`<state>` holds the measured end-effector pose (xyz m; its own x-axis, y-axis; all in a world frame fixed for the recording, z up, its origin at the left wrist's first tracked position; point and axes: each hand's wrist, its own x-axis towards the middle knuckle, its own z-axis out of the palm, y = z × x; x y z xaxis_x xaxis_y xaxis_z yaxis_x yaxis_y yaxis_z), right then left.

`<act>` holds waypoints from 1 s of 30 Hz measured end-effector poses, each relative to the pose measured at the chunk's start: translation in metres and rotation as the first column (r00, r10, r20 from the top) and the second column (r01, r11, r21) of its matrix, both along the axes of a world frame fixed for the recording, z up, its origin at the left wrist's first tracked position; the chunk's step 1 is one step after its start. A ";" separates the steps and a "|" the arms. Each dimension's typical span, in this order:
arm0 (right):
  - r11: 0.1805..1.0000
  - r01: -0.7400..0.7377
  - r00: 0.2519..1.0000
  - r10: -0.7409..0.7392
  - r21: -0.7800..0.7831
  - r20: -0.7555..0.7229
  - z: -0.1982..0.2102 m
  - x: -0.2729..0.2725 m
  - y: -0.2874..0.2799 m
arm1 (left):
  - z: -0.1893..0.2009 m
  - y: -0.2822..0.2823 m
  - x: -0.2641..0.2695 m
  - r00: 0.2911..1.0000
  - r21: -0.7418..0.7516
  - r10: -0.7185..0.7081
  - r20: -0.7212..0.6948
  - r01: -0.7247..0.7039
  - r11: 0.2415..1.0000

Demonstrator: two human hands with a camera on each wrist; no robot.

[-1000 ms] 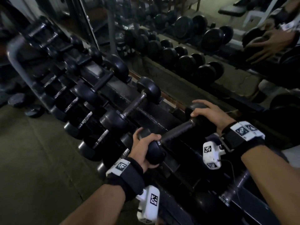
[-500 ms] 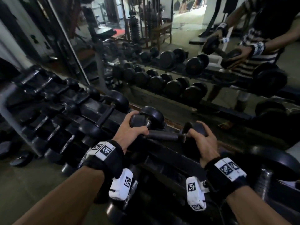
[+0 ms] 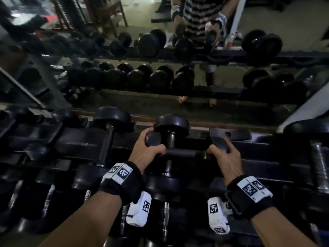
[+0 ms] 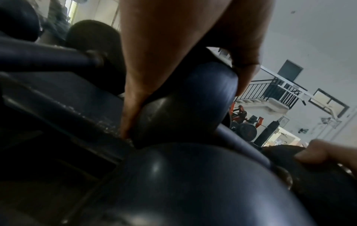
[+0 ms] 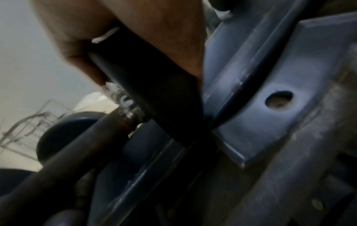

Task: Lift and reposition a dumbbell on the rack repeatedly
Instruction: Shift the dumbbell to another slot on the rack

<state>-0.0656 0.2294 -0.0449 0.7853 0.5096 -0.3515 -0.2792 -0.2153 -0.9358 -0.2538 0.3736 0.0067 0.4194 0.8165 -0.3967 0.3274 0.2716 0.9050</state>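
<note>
A black dumbbell (image 3: 185, 153) lies crosswise, left to right, above the black rack (image 3: 80, 145) in the head view. My left hand (image 3: 148, 148) grips its left head, fingers curled over the top. My right hand (image 3: 224, 152) grips its right head the same way. In the left wrist view the left hand (image 4: 173, 61) wraps the round dark head (image 4: 185, 107). The right wrist view has the right hand (image 5: 123, 45) around the other head (image 5: 154, 91), with the bar (image 5: 77, 152) running off to the lower left. Whether the dumbbell touches the rack is hidden.
Another dumbbell (image 3: 171, 129) sits front to back in the rack directly under the held one. More dumbbells (image 3: 110, 125) fill the rack to the left, and a thick one (image 3: 318, 157) to the right. An empty cradle (image 3: 229, 133) lies behind my right hand. A mirror (image 3: 160, 59) rises behind the rack.
The dumbbell has swung from a front-to-back slant to lying crosswise. My left hand rose to the far side with its end. My view shifted to face the rack squarely.
</note>
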 end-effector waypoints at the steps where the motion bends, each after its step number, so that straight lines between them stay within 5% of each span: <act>1: 1.000 -0.003 1.000 0.003 -0.011 0.005 -0.001 -0.001 0.003 | -0.005 0.003 -0.001 1.000 -0.002 0.001 0.004 -0.001 1.000; 13: 0.987 -0.027 0.996 0.039 -0.156 0.074 -0.003 0.004 0.010 | -0.019 0.002 0.008 0.980 0.034 0.188 -0.063 -0.186 0.982; 30: 0.956 -0.132 0.974 0.174 -0.260 0.147 -0.001 0.009 0.004 | -0.017 -0.013 0.003 0.972 0.170 0.209 -0.107 -0.189 0.967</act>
